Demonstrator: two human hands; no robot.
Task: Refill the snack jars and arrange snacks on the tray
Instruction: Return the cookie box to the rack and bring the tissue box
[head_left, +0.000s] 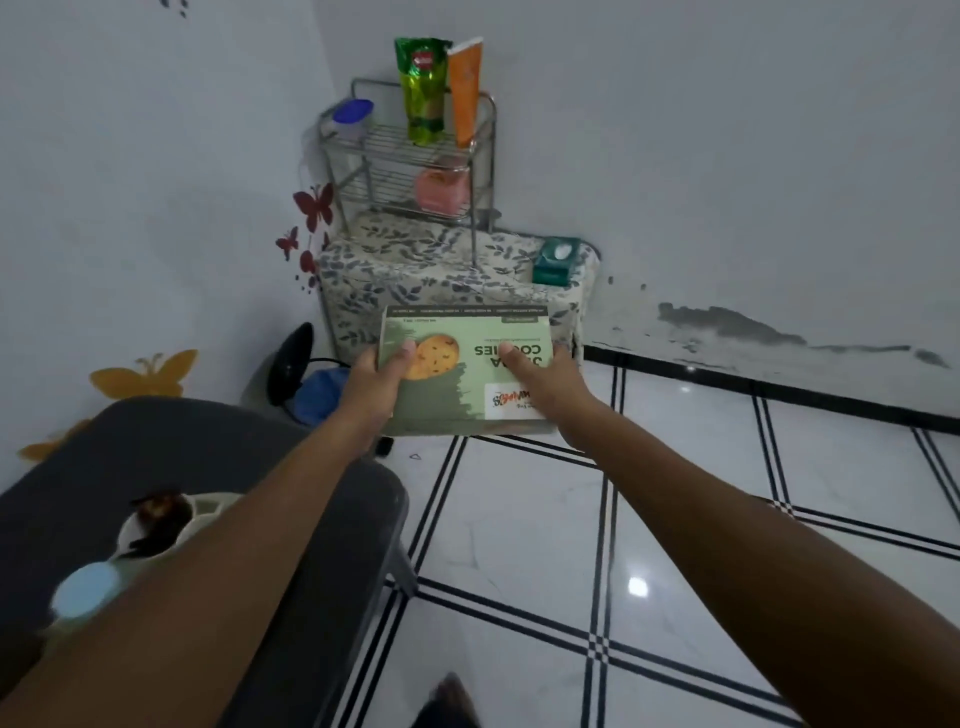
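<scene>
**Inspector A:** Nearest the lens, a foot (449, 699) stands on the tiled floor (675, 519). To the left is a dark grey table (291, 467), and the left forearm crosses over it. Behind that arm lies a cream tray (208, 506) with compartments; one holds dark brown pieces, too blurred to identify. A jar with a pale blue lid (85, 590) sits beside it, contents not visible.

**Inspector B:** And the grip?

**Inspector A:** Both arms are outstretched. The left hand (371, 387) holds the left edge of a green cookie box (465, 371), thumb lying on the top face. The right hand (548, 376) holds the right edge likewise, thumb on top. The box is flat between the two hands, closed, its print upside down to the camera.

**Inspector B:** Location of the box?

**Inspector A:** In the air in front of a stand covered in leaf-print cloth (415, 265). On that stand are a wire rack (410, 156) and a green tissue box (556, 260). The rack's top shelf carries a blue-lidded jar (353, 119), a green pouch (421, 91) and an orange pouch (465, 88); the lower shelf holds a pink container (441, 189).
</scene>
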